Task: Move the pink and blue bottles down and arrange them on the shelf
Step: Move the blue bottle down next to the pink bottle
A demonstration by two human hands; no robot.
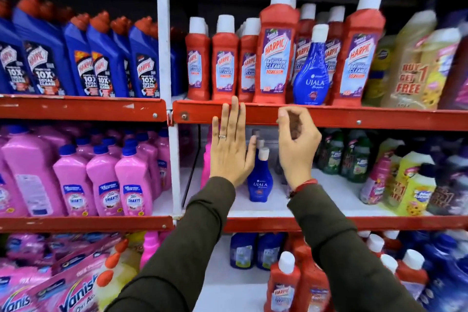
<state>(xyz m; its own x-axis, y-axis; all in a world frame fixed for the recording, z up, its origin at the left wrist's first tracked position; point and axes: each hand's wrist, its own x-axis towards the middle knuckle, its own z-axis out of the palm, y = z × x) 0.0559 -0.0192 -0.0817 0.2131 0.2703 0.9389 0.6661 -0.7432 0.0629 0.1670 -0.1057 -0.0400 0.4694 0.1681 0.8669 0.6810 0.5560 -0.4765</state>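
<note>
Fingers (234, 119) of my left hand (231, 152) are straight and lightly spread, flat against the front of the bay, tips reaching the red shelf lip (379, 115); nothing is in them. My right hand (297, 149) is up beside it, its fingers curled loosely inward and also holding nothing, knuckles just under that same lip.

The one that matters now: a blue Ujala bottle (311, 71) stands upright on the upper shelf among the red Harpic bottles (276, 56), white cap up, long axis vertical. It sits above and slightly to the right of my right hand, well across from my left. So the right hand is the nearer one, and I judge the reach goes up and over the lip to take it round the narrow waist.

Below, on the white middle shelf (316, 200), a row of blue bottles (260, 182) already stands between my two wrists, running back into the bay. A pink bottle (206, 164) shows just behind my left hand, mostly hidden. There is open room to the right of the row for the next one.
</note>
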